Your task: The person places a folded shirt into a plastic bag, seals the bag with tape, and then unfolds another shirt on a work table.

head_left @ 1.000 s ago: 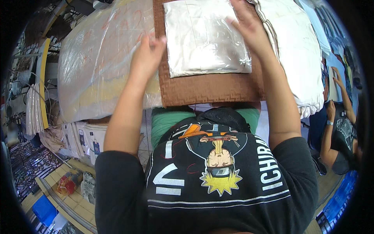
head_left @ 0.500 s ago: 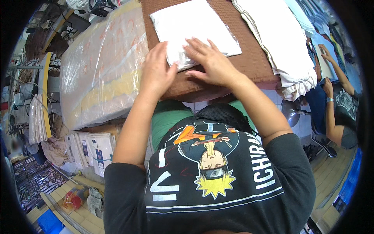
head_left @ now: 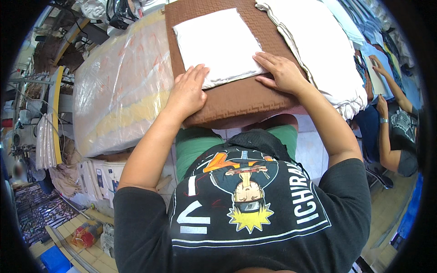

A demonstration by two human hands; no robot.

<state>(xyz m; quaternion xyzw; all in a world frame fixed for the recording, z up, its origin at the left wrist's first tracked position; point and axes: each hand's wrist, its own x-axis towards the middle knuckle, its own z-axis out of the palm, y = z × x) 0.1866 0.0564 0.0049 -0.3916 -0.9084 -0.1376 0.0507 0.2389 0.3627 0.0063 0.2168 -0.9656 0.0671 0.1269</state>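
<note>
A folded white garment (head_left: 216,48) lies flat on the brown patterned cloth (head_left: 236,102) of the table. Clear plastic shows along its right edge, though how far it wraps around I cannot tell. My left hand (head_left: 187,91) rests at the near left corner, its stretched fingers on the white fabric. At the near right corner lies my right hand (head_left: 283,73), fingers extended over the edge and thumb apart. Neither hand grips anything. To the right of the garment lies a stack of white clothes (head_left: 314,41).
A large plastic-wrapped bundle (head_left: 123,86) adjoins the cloth on the left. Packed garments (head_left: 104,179) stand below it. Blue folded clothes (head_left: 353,20) lie at the far right, where another person's hands (head_left: 380,66) touch a light-coloured flat piece (head_left: 377,79).
My right hand has slid right, off the garment's middle to its near right corner. The left hand has shifted slightly onto the near left corner. The garment now lies straighter and flatter.
</note>
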